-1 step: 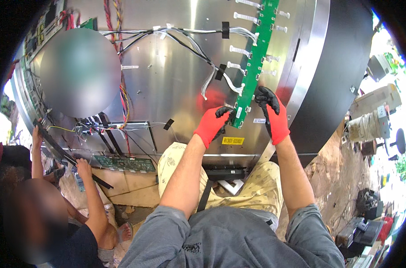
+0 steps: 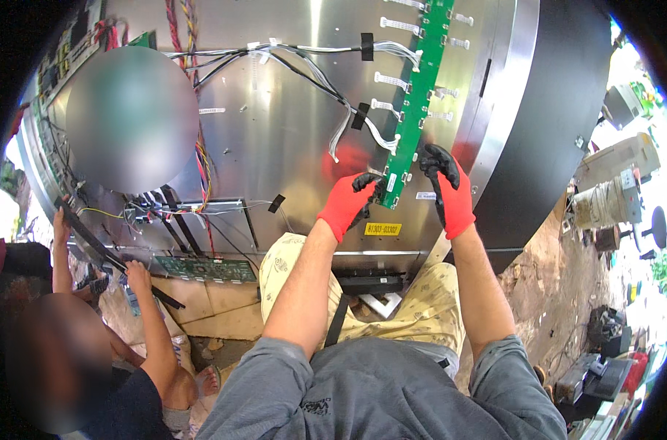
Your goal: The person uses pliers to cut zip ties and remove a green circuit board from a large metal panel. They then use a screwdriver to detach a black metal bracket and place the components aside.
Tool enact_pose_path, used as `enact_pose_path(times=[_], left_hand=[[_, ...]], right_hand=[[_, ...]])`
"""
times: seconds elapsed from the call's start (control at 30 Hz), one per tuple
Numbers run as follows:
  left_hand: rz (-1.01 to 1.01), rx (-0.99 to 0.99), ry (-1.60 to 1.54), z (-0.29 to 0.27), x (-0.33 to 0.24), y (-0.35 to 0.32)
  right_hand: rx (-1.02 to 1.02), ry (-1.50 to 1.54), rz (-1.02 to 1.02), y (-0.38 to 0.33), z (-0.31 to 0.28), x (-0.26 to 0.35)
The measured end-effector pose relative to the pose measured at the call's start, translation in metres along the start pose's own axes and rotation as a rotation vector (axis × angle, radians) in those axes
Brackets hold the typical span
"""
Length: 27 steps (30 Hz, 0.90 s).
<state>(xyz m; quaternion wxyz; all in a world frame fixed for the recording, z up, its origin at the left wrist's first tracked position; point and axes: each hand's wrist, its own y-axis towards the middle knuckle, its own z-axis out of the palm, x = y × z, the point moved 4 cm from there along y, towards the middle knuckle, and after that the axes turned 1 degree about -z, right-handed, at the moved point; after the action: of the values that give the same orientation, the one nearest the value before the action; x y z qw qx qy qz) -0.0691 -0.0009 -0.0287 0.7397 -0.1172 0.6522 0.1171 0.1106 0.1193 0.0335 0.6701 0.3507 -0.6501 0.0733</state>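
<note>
A long, narrow green circuit board [image 2: 416, 95] runs up the silver metal back panel [image 2: 275, 139] of a large flat screen. White ribbon connectors stick out on both sides of the board. My left hand [image 2: 348, 205], in a red and black glove, grips the board's lower end from the left. My right hand [image 2: 449, 192], gloved the same way, has its black fingertips curled on the lower right edge of the board. Black and white wires [image 2: 304, 62], held down with black tape, lead across the panel to the board.
Another person crouches at the lower left, their hands [image 2: 137, 277] on a black strip beside a second green board [image 2: 205, 268]. The screen's black frame [image 2: 546, 110] curves off to the right. A yellow label [image 2: 383, 229] sits below my hands. Junk and boxes lie on the dirt at the right.
</note>
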Motion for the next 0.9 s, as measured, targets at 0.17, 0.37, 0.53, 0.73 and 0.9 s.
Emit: enact_pose_path(times=[0.17, 0.37, 0.53, 0.73, 0.9], left_hand=[[-0.042, 0.008, -0.03, 0.001, 0.005, -0.003], [-0.034, 0.148, -0.151, 0.009, -0.006, 0.002], [0.088, -0.102, 0.182, -0.007, -0.004, 0.007], [0.306, -0.281, 0.532, 0.018, -0.082, 0.002], [0.274, -0.211, 0.89, 0.03, -0.101, 0.022]], right_hand=[[-0.028, 0.067, 0.141, -0.024, 0.024, 0.018], [0.2, 0.349, 0.193, 0.017, 0.039, 0.029], [0.212, 0.171, 0.186, 0.033, 0.047, -0.014], [0.058, 0.071, 0.218, 0.023, 0.039, -0.032], [-0.01, 0.198, 0.145, 0.032, 0.017, -0.063]])
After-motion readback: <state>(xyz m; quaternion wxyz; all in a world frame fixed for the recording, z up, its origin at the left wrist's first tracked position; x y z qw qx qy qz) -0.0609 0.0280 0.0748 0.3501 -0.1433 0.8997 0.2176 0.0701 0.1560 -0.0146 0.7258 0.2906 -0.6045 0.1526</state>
